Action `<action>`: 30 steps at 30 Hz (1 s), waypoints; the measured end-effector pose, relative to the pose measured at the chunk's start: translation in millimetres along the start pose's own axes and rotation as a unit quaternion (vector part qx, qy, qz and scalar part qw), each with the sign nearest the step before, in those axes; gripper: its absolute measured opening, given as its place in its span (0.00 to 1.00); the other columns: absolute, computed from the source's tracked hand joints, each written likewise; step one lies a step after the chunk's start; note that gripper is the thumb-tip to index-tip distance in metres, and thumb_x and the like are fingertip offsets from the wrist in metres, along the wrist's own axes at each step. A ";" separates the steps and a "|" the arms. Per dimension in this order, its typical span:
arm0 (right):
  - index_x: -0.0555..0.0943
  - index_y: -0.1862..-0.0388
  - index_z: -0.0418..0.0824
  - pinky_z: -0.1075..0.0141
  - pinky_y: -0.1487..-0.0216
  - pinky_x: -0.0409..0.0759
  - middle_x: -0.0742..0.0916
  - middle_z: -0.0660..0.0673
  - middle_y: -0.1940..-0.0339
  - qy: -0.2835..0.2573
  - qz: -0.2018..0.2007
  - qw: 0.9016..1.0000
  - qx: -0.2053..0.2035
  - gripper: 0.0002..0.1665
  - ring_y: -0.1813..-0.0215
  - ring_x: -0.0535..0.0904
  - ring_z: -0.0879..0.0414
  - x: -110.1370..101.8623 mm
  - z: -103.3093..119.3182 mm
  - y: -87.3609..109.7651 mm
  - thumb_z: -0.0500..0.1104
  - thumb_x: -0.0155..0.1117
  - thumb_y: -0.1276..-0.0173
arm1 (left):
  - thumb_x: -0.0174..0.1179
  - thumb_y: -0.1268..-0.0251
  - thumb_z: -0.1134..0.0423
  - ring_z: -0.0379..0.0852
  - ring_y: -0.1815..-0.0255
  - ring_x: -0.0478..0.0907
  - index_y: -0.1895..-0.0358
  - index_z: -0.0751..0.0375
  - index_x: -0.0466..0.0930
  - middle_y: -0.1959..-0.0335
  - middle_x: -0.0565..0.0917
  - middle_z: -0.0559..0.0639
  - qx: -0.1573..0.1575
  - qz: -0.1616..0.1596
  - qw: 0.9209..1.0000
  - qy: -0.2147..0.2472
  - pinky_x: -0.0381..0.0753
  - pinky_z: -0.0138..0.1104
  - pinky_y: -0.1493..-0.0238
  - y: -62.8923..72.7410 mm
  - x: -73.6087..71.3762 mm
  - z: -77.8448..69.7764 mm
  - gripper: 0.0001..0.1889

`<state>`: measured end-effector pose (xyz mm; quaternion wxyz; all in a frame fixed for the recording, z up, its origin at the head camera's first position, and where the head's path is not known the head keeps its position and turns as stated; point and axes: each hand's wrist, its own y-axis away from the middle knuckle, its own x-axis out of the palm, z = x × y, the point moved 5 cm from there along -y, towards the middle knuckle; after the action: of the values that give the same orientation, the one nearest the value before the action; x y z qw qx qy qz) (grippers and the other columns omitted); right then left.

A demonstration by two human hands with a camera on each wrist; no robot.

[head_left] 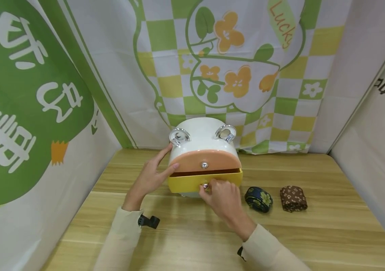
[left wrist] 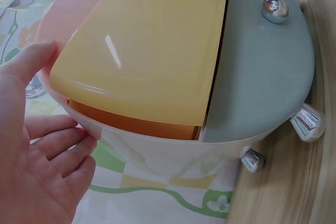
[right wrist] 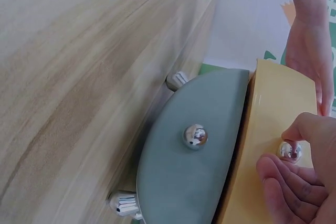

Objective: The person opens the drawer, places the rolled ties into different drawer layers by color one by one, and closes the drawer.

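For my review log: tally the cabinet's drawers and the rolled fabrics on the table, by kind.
Drawers: 3 (orange-pink drawer, yellow drawer, grey-green drawer)
Rolled fabrics: 2 (navy roll, brown roll)
Total: 5

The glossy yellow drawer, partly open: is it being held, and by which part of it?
Yes. The right hand pinches the glossy yellow drawer by the round shiny silver knob on its front.
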<state>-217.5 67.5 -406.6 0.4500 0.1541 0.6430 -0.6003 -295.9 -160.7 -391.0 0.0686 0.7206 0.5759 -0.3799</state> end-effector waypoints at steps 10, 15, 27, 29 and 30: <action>0.64 0.86 0.51 0.74 0.86 0.53 0.63 0.58 0.89 0.011 -0.006 1.000 -0.008 0.32 0.86 0.57 0.64 -6.8 5.0 5.9 0.54 0.78 0.37 | 0.62 0.24 0.42 0.60 0.15 0.60 0.14 0.42 0.56 0.15 0.61 0.50 0.003 -0.003 1.000 -0.002 0.62 0.62 0.18 -2.7 0.7 4.2 0.41; 0.65 0.86 0.53 0.74 0.87 0.55 0.66 0.59 0.90 0.007 -0.011 1.000 -0.009 0.32 0.87 0.59 0.64 -9.9 6.9 10.4 0.55 0.79 0.38 | 0.63 0.25 0.43 0.60 0.15 0.61 0.14 0.43 0.57 0.15 0.62 0.51 0.005 -0.006 1.000 -0.002 0.62 0.63 0.18 -1.5 1.0 3.9 0.41; 0.69 0.86 0.52 0.74 0.87 0.56 0.71 0.58 0.89 0.010 -0.026 1.000 -0.013 0.28 0.87 0.61 0.65 -17.9 10.8 20.7 0.55 0.81 0.41 | 0.63 0.25 0.42 0.59 0.15 0.60 0.15 0.41 0.56 0.15 0.61 0.49 0.003 -0.004 1.000 0.008 0.61 0.62 0.18 -1.2 2.6 5.7 0.40; 0.70 0.86 0.52 0.75 0.86 0.54 0.71 0.58 0.89 0.005 -0.020 1.000 -0.011 0.28 0.86 0.59 0.66 -18.6 10.6 22.1 0.55 0.81 0.41 | 0.63 0.25 0.42 0.59 0.15 0.60 0.14 0.40 0.56 0.15 0.61 0.48 0.001 -0.003 1.000 0.008 0.61 0.62 0.18 -1.1 2.2 6.1 0.40; 0.70 0.86 0.52 0.76 0.86 0.54 0.71 0.58 0.89 0.004 -0.017 1.000 -0.011 0.28 0.86 0.59 0.66 -19.0 10.6 22.7 0.55 0.81 0.41 | 0.62 0.24 0.42 0.59 0.15 0.60 0.14 0.40 0.56 0.14 0.61 0.49 0.001 -0.003 1.000 0.007 0.61 0.62 0.18 -1.1 1.9 6.3 0.41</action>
<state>-186.2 69.7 -405.1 0.4384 0.1408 0.6538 -0.6005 -299.7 -162.3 -396.2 0.0628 0.7215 0.5784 -0.3755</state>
